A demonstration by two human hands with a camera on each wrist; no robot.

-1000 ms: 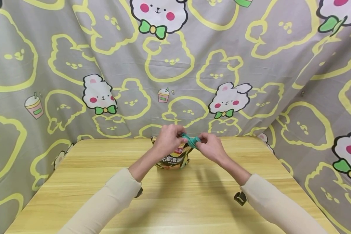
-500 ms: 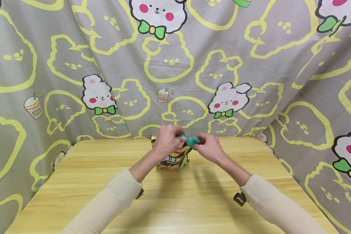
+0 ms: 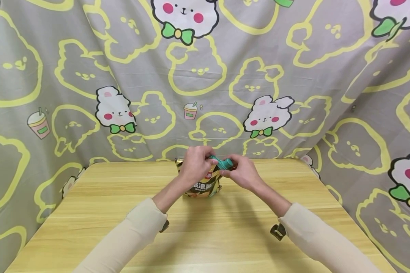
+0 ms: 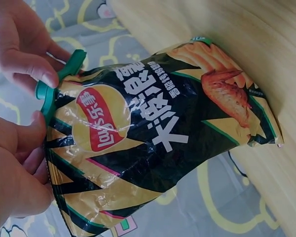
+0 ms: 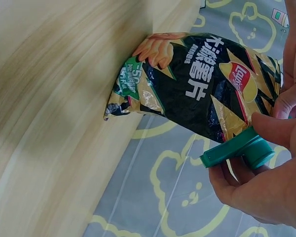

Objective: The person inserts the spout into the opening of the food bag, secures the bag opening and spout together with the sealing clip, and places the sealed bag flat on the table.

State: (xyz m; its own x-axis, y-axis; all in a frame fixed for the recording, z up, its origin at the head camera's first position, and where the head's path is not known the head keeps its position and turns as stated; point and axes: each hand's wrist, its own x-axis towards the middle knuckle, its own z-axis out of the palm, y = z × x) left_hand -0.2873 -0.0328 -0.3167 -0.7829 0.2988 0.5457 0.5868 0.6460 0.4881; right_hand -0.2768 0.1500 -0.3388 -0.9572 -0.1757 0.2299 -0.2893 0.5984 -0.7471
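Observation:
A black and gold Lay's potato chip bag (image 3: 203, 186) stands upright on the table, its top edge raised between both hands. Along that edge lies a green bag clip (image 3: 224, 163) with a round spout-like cap. My left hand (image 3: 196, 161) pinches the clip's left end at the bag's top, thumb on the near side. My right hand (image 3: 244, 171) pinches the clip's right part near the cap. In the right wrist view, the clip (image 5: 232, 147) sits between right thumb and fingers, its free end sticking out past the bag's side. The fingers behind the bag are partly hidden.
The wooden table (image 3: 205, 235) runs toward me from the bag. Right behind it hangs a grey curtain (image 3: 205, 83) with yellow outlines and cartoon animals. Dark wrist devices (image 3: 278, 231) show below the cream sleeves.
My right hand has shifted slightly left and its fingers have moved around the cap end of the clip. The left hand stays at the bag's top; the bag has turned very slightly.

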